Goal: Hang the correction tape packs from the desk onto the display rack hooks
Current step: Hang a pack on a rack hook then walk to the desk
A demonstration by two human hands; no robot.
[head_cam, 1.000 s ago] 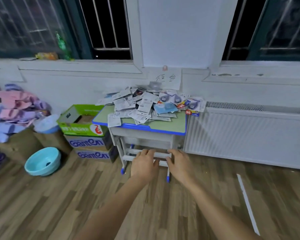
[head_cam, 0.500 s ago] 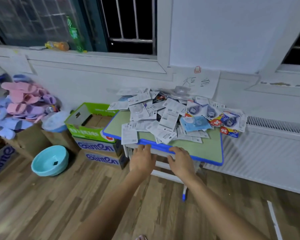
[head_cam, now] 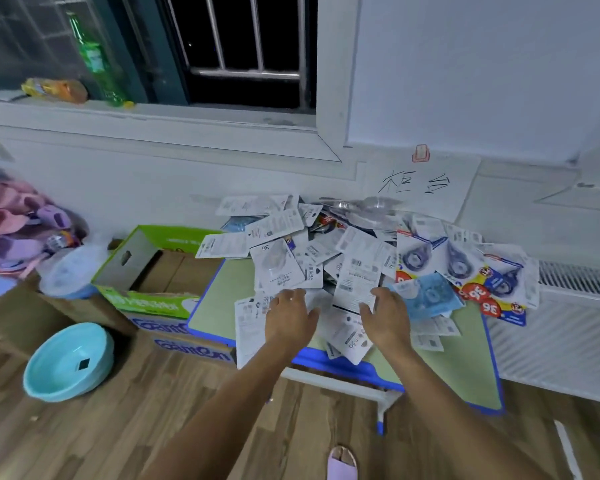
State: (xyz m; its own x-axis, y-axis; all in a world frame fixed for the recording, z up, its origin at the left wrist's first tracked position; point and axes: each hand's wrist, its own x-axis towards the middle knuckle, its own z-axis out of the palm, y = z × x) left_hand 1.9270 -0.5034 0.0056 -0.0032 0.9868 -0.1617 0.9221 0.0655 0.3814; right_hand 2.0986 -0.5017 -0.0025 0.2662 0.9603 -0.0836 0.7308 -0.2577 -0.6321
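Lying heaped at far left: pink and purple slippers over brown cartons. Sitting on the wood floor below: a light blue basin. Standing on the window ledge above: a green bottle beside an orange packet. Resting open just left of the surface: a green cardboard box, stacked on a printed carton.

Reaching over the near edge of the green, blue-rimmed surface: the left hand, palm down, fingers loosely spread, lying flat on white card-backed packs, gripping nothing. Hovering just beside it, slightly apart: the right hand, palm down, fingers relaxed and slightly curled, fingertips touching a long white pack, curling round nothing.

Spreading across the back and middle of the surface: the correction tape packs, a loose overlapping pile, mostly white backs up, some overhanging the near edge. Showing coloured fronts at right: several packs with red "36" stickers. Running along the wall at far right: a white radiator. Peeking in at bottom: a pink slipper toe.
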